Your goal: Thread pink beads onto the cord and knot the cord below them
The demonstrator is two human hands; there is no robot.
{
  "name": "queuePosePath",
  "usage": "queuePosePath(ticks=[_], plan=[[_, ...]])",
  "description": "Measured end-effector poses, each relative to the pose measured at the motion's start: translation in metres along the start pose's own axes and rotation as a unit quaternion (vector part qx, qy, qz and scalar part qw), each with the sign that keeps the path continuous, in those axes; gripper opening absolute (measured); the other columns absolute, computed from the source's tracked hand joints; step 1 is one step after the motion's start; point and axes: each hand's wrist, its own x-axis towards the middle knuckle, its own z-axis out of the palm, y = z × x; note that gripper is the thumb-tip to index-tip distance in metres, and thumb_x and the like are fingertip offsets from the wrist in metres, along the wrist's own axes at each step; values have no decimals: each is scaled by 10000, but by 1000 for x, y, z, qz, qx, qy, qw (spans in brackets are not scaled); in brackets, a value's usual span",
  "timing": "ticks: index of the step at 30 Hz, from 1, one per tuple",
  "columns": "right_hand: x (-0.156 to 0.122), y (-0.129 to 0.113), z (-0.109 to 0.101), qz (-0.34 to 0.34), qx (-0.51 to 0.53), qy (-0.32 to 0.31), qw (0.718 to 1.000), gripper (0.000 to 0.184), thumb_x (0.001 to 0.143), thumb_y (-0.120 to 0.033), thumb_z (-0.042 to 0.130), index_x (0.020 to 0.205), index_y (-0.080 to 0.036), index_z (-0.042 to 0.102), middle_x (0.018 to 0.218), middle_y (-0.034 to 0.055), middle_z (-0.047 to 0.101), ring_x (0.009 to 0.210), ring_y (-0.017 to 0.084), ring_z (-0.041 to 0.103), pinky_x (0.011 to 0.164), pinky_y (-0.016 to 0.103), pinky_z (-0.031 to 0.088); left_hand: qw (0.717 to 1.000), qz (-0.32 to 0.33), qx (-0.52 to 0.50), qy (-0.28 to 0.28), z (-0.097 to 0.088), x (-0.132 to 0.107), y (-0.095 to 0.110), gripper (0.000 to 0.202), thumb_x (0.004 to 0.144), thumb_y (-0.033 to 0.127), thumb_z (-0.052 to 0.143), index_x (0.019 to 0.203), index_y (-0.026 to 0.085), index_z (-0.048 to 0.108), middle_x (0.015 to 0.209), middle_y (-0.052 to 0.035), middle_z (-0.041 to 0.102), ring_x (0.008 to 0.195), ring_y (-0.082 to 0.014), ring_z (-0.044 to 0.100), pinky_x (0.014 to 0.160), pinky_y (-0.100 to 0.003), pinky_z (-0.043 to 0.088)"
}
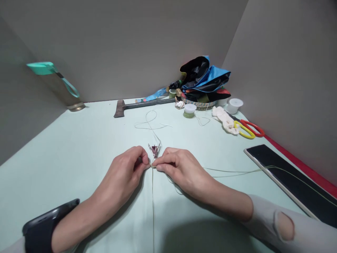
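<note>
My left hand (126,168) and my right hand (179,168) meet at the middle of the pale green table (65,154), fingertips pinched together on a thin pale cord (153,189). The cord runs down toward me, loops away to the far side, and another strand trails right over a dark tablet (292,179). Just beyond my fingertips stands a small dark red piece (154,149) with thin metal prongs, attached to the cord. A black band sits on my left wrist.
A hatchet (139,105) lies at the back. Behind it are a pile of coloured fabric (204,80), small spools (189,110), a white spool (234,104), a white rag (225,119) and red-and-yellow scissors (247,128). A teal-capped bottle (59,86) leans at left. Grey walls enclose the table.
</note>
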Motion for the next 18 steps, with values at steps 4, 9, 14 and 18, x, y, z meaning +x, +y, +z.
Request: queuePosePath(ticks=[4,9,14,18], plan=[[0,0,-2,9,37,-4,999,242,915,-87,636,988,-225,821,853,4,693,806,125,608,757,257,421,1000,0,-1,9,-1,1,2,163,882,298,484,782,215,583,738,-4,616,619,-167,506,604,-295,379],[-1,3,-2,1,53,-1,999,232,906,-96,652,951,-242,827,825,-4,685,781,116,601,734,248,415,999,28,-6,17,-1,0,-2,193,886,282,523,769,213,659,850,-28,637,694,-172,559,643,-305,401],[-1,5,0,-12,61,8,998,210,908,-112,654,936,-233,824,829,-1,693,767,111,598,715,241,419,999,36,-30,4,0,0,-6,199,895,293,559,773,226,701,828,-14,655,726,-169,596,670,-304,413],[-3,4,0,-12,68,15,997,219,915,-108,648,966,-232,821,849,0,700,788,115,608,726,240,426,998,20,-56,-15,-1,-1,-5,187,877,328,594,775,231,717,811,-6,675,735,-170,611,682,-307,418]])
